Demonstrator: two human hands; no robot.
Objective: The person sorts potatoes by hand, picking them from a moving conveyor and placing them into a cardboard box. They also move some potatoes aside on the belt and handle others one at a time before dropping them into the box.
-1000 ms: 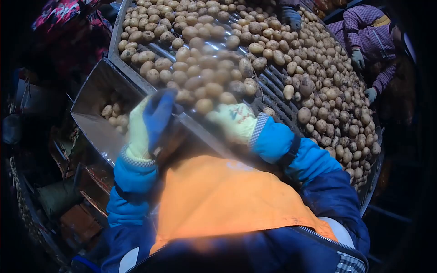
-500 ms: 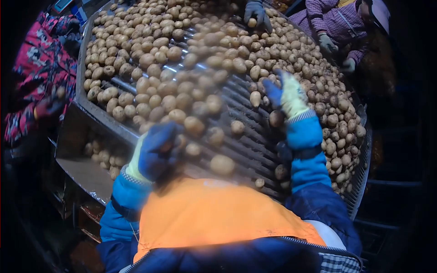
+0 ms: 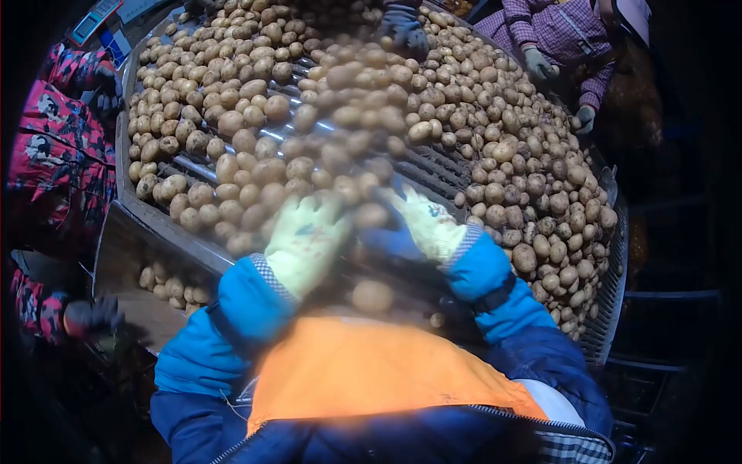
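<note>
My left hand [image 3: 306, 241], in a pale yellow glove, lies back up over the near potatoes, fingers stretched forward and blurred. Opposite it, my right hand [image 3: 427, 224] reaches in from the right with its fingers extended and its blue palm side turned left. A potato [image 3: 372, 217] sits between the two hands, close against the right palm. Nearer my orange apron [image 3: 371, 371] rests a single potato [image 3: 372, 296]. The slatted metal table [image 3: 430, 176] shows bare between the left heap of potatoes [image 3: 232, 122] and the right heap [image 3: 533, 185].
A metal rim [image 3: 166, 232] borders the table's left side, with a bin wall [image 3: 127, 263] below holding more potatoes. A person in a pink camouflage jacket [image 3: 58, 162] stands left. Another in a purple checked sleeve [image 3: 572, 39] works far right. A grey-gloved hand [image 3: 403, 29] is at the top.
My hands have come together from either side toward the middle potatoes. The grey-gloved hand at the top has shifted left, and the left person's lower hand has moved down.
</note>
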